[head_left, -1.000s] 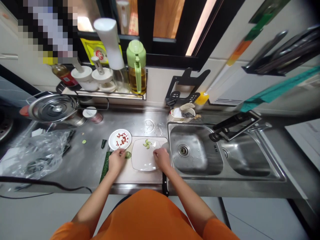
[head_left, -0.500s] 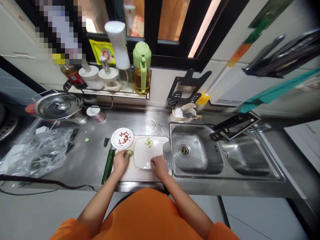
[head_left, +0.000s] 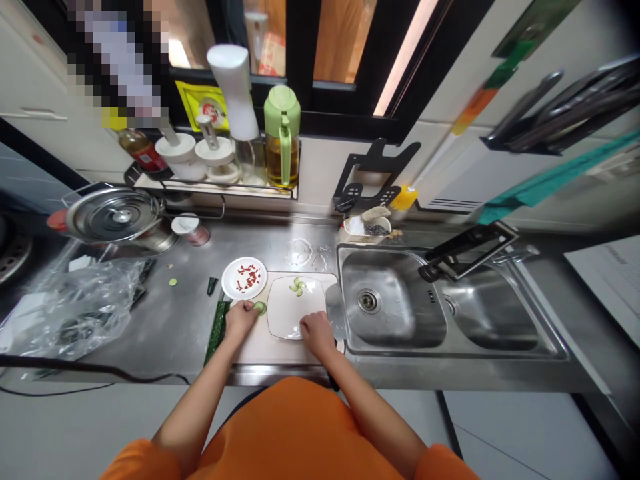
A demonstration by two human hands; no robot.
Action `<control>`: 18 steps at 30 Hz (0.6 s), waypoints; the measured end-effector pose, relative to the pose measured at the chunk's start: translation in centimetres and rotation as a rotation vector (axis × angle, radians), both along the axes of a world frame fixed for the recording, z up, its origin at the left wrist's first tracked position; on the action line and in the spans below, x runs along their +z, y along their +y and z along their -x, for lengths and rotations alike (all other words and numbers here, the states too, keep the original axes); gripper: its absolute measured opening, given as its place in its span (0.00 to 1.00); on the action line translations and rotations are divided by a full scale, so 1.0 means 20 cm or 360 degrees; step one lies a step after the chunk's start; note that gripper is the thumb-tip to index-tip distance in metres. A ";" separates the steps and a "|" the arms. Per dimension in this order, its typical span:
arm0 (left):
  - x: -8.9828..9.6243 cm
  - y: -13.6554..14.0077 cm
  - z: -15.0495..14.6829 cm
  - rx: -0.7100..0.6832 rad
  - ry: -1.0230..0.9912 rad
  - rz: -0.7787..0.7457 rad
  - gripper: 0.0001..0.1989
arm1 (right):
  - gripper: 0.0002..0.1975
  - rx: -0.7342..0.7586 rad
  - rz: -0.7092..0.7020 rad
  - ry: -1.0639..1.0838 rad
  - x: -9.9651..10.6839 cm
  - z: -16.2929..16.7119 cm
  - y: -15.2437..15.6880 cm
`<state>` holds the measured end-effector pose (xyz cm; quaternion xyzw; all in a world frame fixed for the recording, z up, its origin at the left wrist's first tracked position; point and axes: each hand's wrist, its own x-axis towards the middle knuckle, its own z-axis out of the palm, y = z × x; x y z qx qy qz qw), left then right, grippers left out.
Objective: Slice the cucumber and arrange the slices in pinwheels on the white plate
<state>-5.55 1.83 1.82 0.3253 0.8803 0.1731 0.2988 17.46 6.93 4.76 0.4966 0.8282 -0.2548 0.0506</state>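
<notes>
A white squarish plate (head_left: 293,310) lies on the pale cutting board (head_left: 257,347). Thin green cucumber slices (head_left: 298,287) form a curved fan near its far edge. My left hand (head_left: 240,321) is closed beside a small pile of cucumber slices (head_left: 259,307) on the board; whether a slice is pinched in the fingertips is unclear. Over the plate's right side, my right hand (head_left: 318,333) has its fingers curled together, their contents hidden. A dark green cucumber piece (head_left: 217,330) lies left of my left hand. Beyond that hand, a round white plate (head_left: 245,278) carries chopped red bits.
A knife blade (head_left: 336,310) lies along the board's right edge, beside the double steel sink (head_left: 395,300). Leftward are a cucumber end (head_left: 212,286), a clear plastic bag (head_left: 95,300) and a lidded pot (head_left: 120,217). A seasoning rack (head_left: 240,187) is on the wall.
My left hand has drawn slightly left from the cucumber slice pile, showing more of it. My right hand stays over the plate's right side. The camera view has shifted slightly.
</notes>
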 end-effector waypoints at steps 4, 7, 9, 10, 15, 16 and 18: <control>0.00 0.00 0.00 0.0042 -0.0018 -0.0055 0.09 | 0.10 -0.0002 -0.0012 0.0020 0.00 0.00 0.00; 0.02 -0.01 -0.01 0.0073 -0.0051 -0.0130 0.08 | 0.10 -0.0025 -0.0012 0.0058 0.00 0.01 0.00; 0.03 -0.01 -0.02 0.0093 -0.0105 -0.0186 0.10 | 0.10 -0.0050 -0.0005 0.0106 -0.01 0.01 0.01; 0.04 -0.01 -0.02 0.0104 -0.0152 -0.0225 0.10 | 0.10 -0.0063 0.0003 0.0145 -0.01 0.01 0.01; 0.10 0.03 -0.09 0.0111 -0.0593 -0.0492 0.13 | 0.09 -0.0227 0.0129 0.0587 -0.06 0.03 0.06; 0.11 0.04 -0.11 0.0093 -0.0702 -0.0523 0.15 | 0.09 -0.0307 0.0178 0.0703 -0.06 0.03 0.07; 0.14 0.08 -0.18 0.0032 -0.0927 -0.0551 0.16 | 0.13 -0.0469 0.0340 0.0932 -0.06 0.05 0.09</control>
